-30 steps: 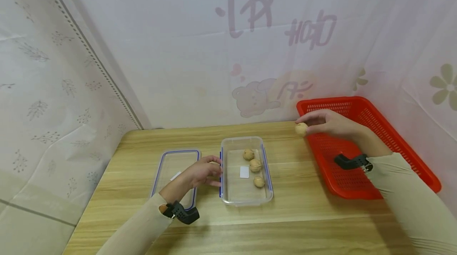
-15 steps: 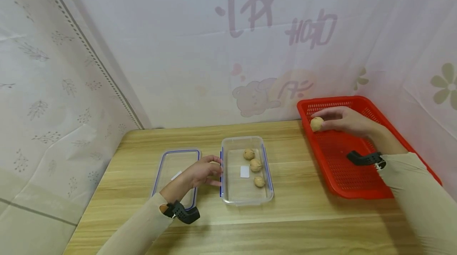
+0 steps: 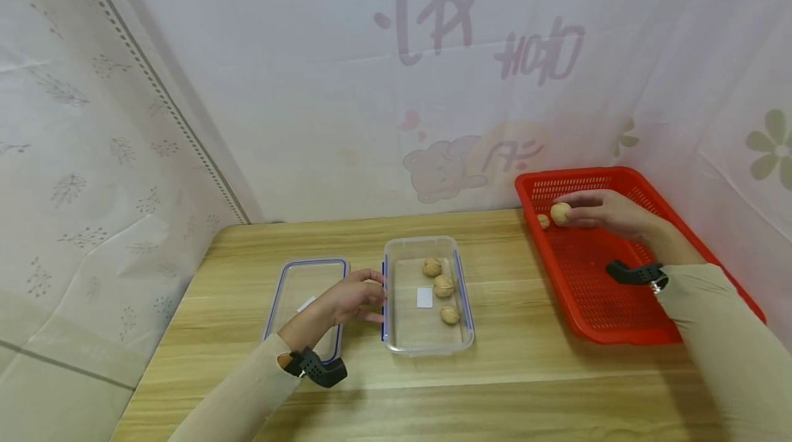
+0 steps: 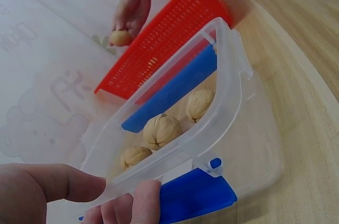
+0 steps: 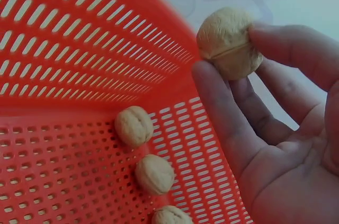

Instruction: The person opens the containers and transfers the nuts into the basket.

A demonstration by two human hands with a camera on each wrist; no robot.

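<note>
In the head view my right hand [image 3: 609,214] pinches a walnut [image 3: 560,214] between thumb and fingertips, above the left back part of the red basket [image 3: 609,291]. The right wrist view shows this walnut [image 5: 229,43] held near the basket wall, over several walnuts lying in the basket, one of them a walnut [image 5: 154,174] by the corner. My left hand [image 3: 354,299] grips the left wall of a clear plastic container [image 3: 402,339]. Its thumb [image 4: 79,182] lies at the rim and the fingers are outside, next to the blue clip. Three walnuts [image 3: 443,286] rest inside the container.
A clear lid [image 3: 291,291] with a blue seal lies flat on the wooden table [image 3: 507,359], left of the container and partly under my left forearm. A white label [image 3: 424,297] is on the container floor. Patterned cloth [image 3: 309,119] hangs behind the table.
My right hand has moved right with the walnut, from the basket's left edge to over its inside. A walnut in the basket now shows beside the held one. The left hand has stayed put.
</note>
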